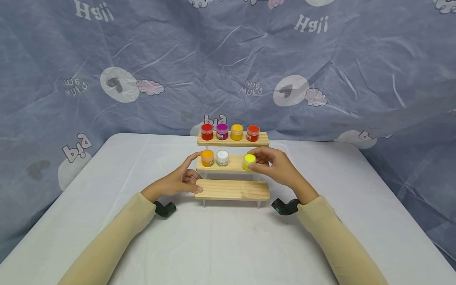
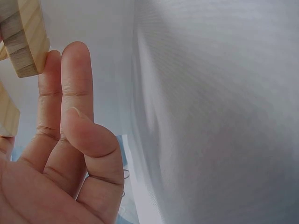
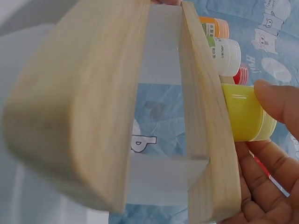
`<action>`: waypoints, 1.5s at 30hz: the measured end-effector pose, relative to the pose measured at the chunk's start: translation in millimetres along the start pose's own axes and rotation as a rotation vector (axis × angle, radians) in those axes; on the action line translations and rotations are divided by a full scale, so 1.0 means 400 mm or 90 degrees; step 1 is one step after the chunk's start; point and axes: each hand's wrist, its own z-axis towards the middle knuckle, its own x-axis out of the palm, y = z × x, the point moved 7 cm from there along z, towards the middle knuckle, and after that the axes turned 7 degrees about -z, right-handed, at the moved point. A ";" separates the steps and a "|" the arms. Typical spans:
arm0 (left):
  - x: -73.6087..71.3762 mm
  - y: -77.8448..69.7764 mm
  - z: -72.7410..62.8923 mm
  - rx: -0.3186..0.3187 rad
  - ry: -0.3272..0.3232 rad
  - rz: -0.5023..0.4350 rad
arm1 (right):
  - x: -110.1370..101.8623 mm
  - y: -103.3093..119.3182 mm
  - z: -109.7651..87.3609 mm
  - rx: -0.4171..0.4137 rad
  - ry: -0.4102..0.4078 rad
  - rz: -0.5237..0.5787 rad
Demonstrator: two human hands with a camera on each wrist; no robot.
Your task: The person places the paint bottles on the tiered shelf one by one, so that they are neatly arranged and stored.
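A three-step wooden display rack [image 1: 228,192] stands on the table. My right hand [image 1: 276,164] pinches a yellow paint jar [image 1: 249,161] at the right part of the middle shelf. In the right wrist view, the thumb lies against that jar [image 3: 243,112], whose base meets the shelf. To its left on the same shelf stand a white jar [image 1: 222,158] and an orange jar [image 1: 207,158]. My left hand [image 1: 178,180] rests at the rack's left end, index finger by the middle shelf and thumb on the lowest one. Its fingers look mostly straight in the left wrist view.
The top shelf [image 1: 263,139] carries a red jar [image 1: 207,132], a purple jar [image 1: 222,132], an amber-yellow jar [image 1: 236,132] and an orange-red jar [image 1: 253,133]. A white cloth [image 1: 228,245] covers the table. Behind hangs a blue-grey printed curtain [image 1: 221,79].
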 end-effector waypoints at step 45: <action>0.000 0.002 0.004 0.011 0.006 -0.006 | 0.001 -0.023 0.029 0.019 0.076 0.111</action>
